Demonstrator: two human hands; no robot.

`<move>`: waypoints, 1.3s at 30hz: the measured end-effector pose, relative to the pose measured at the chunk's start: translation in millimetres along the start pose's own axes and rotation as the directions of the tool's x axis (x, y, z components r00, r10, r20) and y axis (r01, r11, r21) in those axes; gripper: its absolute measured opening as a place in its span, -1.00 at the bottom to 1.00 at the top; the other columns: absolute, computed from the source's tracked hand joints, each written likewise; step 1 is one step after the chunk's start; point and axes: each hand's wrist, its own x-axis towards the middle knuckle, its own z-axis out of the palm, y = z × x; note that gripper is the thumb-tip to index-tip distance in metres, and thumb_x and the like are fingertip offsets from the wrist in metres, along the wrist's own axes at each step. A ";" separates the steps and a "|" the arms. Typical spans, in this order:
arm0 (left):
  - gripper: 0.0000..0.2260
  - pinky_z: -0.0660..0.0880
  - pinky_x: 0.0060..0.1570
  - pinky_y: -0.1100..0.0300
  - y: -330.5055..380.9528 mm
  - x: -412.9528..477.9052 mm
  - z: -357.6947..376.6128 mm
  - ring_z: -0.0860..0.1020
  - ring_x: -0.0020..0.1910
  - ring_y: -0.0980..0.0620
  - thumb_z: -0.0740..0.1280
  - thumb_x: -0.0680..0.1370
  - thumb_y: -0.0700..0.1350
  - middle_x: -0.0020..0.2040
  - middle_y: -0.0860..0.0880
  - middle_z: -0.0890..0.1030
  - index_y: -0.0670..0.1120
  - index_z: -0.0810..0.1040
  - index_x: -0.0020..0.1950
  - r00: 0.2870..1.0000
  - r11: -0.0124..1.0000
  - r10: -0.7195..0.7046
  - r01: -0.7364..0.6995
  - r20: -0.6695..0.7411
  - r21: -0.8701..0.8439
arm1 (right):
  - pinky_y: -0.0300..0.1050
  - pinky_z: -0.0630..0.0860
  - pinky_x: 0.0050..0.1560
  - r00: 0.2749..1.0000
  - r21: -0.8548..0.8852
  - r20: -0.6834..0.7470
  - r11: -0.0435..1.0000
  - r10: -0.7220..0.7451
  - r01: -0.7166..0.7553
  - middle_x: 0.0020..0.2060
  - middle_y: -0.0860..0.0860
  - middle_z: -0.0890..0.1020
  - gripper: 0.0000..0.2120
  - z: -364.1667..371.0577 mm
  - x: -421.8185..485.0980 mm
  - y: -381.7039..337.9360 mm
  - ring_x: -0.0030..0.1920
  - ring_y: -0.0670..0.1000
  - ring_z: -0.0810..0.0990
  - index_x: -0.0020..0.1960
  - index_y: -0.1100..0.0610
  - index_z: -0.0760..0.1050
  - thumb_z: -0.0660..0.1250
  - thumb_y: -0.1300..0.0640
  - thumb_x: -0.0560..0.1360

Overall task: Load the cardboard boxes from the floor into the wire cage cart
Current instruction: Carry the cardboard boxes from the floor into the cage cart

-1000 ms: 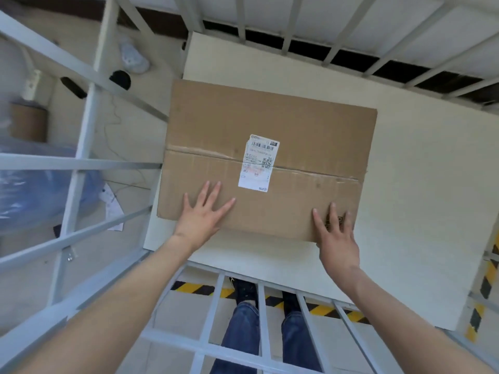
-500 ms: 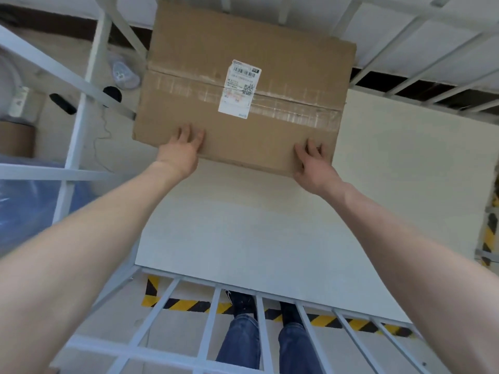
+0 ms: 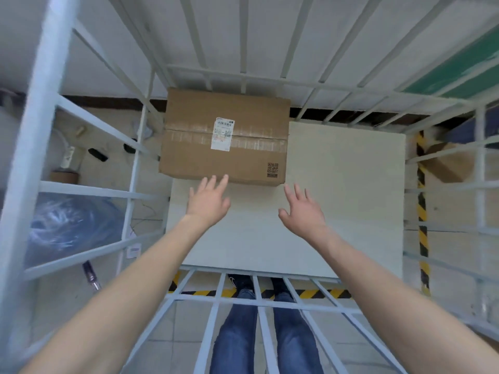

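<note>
Cardboard box sits on pale cart floor board, in far-left corner of wire cage cart, against back bars. White label on taped top seam. Left hand fingers spread, empty, fingertips just at box's near edge; touching or not, cannot tell. Right hand open, empty, apart from box, just nearer than its right corner. Judgement: one box loaded; rest of board bare. Another brown box outside cage, right of it, may remain.
</note>
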 end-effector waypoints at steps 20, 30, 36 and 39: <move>-0.43 0.04 0.53 -0.19 406.8 -336.8 -48.6 0.01 0.61 -0.11 0.15 0.65 0.11 0.63 -0.08 0.13 0.12 0.05 0.63 0.799 0.806 0.584 -0.592 -0.144 -0.021 | 0.20 0.03 0.55 0.682 0.535 -0.427 0.774 0.594 -0.340 0.63 0.10 -0.02 -0.35 -51.7 -463.3 212.7 0.60 0.22 -0.05 0.64 0.03 -0.08 0.09 -0.10 0.65; -0.42 0.08 0.53 -0.16 650.7 -507.0 45.4 0.04 0.60 -0.12 0.19 0.64 0.12 0.61 -0.10 0.17 0.10 0.08 0.63 0.395 0.391 0.918 -0.901 -0.015 0.190 | 0.19 -0.06 0.55 0.316 0.799 -0.285 0.406 0.905 -0.443 0.63 0.06 -0.09 -0.35 67.4 -713.1 378.6 0.60 0.21 -0.11 0.64 -0.01 -0.14 0.06 -0.12 0.66; -0.43 0.03 0.54 -0.14 753.7 -576.7 111.5 -0.01 0.61 -0.10 0.17 0.65 0.13 0.62 -0.10 0.12 0.12 0.06 0.63 0.228 0.201 0.963 -0.962 0.142 0.185 | 0.16 -0.05 0.57 0.096 0.900 -0.152 0.178 0.984 -0.399 0.63 0.05 -0.10 -0.35 127.5 -800.1 443.7 0.61 0.18 -0.11 0.64 -0.03 -0.14 0.05 -0.14 0.65; -0.43 0.04 0.54 -0.15 803.0 -594.0 144.9 -0.02 0.61 -0.08 0.16 0.65 0.14 0.62 -0.09 0.12 0.13 0.05 0.63 0.161 0.128 0.965 -0.978 0.206 0.168 | 0.16 -0.04 0.58 0.038 0.927 -0.082 0.090 0.996 -0.363 0.63 0.04 -0.12 -0.35 153.3 -823.3 470.7 0.61 0.17 -0.13 0.64 -0.04 -0.15 0.04 -0.15 0.66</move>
